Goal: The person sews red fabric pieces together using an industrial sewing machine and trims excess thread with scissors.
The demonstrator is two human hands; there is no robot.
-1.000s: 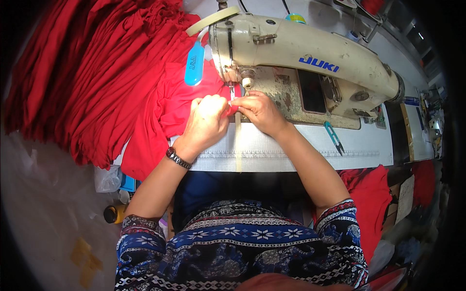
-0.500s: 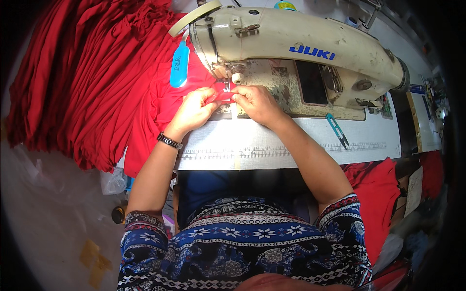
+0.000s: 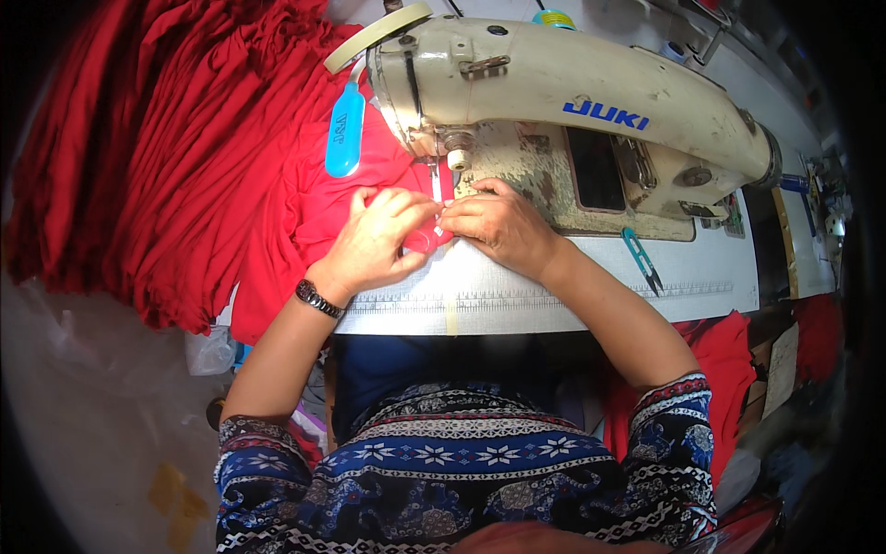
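Just in front of the sewing machine's needle and presser foot (image 3: 436,175), my two hands meet over red fabric (image 3: 314,217). With fingertips and thumb, my left hand (image 3: 380,238) pinches the fabric's edge, and a small fold of it shows under the palm. My right hand (image 3: 503,226) is closed on the same edge from the other side, its fingertips touching the left ones. A small whitish spot shows between the fingertips, too small to name. The cream sewing machine (image 3: 517,78) stands right behind the hands.
A large gathered heap of red fabric (image 3: 157,157) covers the left. On the machine bed lies a dark phone-like slab (image 3: 595,169). Teal thread snips (image 3: 641,260) rest near a printed ruler strip (image 3: 517,294) along the table's front. A blue-handled lamp (image 3: 346,134) hangs by the machine head.
Both hands have come nearer to me, away from the presser foot, drawing the fabric edge along. The left hand has turned more palm-down, and the fingertips now meet.
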